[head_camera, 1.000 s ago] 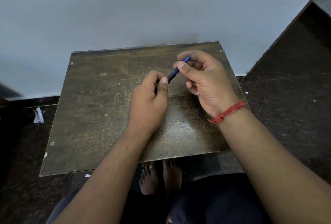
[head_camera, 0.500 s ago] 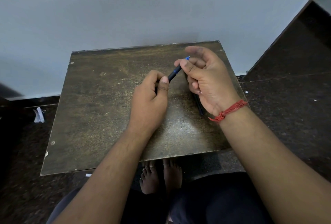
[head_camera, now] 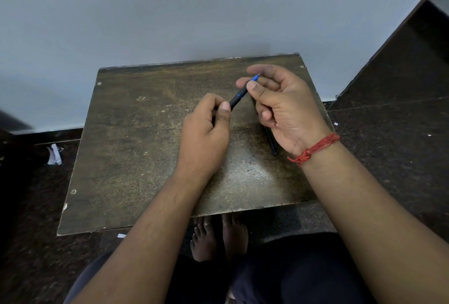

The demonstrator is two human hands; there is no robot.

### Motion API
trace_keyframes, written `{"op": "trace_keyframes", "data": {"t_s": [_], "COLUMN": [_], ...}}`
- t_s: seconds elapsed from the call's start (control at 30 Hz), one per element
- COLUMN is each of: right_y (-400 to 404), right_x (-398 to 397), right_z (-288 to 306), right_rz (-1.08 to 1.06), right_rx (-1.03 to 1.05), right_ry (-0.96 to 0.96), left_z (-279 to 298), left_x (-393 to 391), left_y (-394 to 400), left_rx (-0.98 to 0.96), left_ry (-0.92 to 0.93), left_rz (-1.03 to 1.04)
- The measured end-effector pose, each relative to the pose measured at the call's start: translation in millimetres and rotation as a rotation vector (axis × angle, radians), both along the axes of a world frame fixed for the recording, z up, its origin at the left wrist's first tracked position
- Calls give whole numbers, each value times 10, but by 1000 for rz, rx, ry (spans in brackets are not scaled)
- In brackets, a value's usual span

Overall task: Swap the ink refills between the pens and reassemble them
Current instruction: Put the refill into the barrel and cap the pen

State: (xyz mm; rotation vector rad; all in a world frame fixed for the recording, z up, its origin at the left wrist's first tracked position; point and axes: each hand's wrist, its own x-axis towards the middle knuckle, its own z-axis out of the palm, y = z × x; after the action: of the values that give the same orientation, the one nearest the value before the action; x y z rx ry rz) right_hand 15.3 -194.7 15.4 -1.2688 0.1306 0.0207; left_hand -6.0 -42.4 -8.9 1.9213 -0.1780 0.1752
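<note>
Since the earlier frames, the right hand (head_camera: 284,107) is being opened, its fingers (head_camera: 254,90) now pinching only the blue tip end of the pen (head_camera: 239,96), suggesting unscrewing. The barrel is being gripped by the closed left hand (head_camera: 206,131) above the bench (head_camera: 126,158). Two pens are being counted: one held, a second pen (head_camera: 272,142) lying beneath the right hand.

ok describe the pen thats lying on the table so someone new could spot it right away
Start at the brown table against the wall, then go to its right side, under the right hand. The dark pen lies flat there, half hidden near the red wrist thread. Unlike the blue-tipped pen, no hands hold it.
</note>
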Motion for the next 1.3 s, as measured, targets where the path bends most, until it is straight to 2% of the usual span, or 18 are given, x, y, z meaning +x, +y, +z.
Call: {"op": "trace_keyframes", "data": {"t_s": [0.27,0.43,0.77,0.97,1.3], "right_y": [55,7,47,9,43], "right_x": [-10,-25,-24,-15,-25], "right_z": [-13,31,11,23,2], "right_rz": [-98,-15,-47,9,-60], "right_rx": [-135,-35,-60,-20,-67], "right_ry": [-21,-24,-10,-27,0], "left_z": [19,22,16,13,9], "left_x": [-7,1,-7,9,1], "left_y": [0,13,-5,1,-1], "left_rx": [23,-13,-15,-34,-12], "left_ry": [-10,9,-1,2,-5], "left_rz": [-7,17,-15,0,-3]}}
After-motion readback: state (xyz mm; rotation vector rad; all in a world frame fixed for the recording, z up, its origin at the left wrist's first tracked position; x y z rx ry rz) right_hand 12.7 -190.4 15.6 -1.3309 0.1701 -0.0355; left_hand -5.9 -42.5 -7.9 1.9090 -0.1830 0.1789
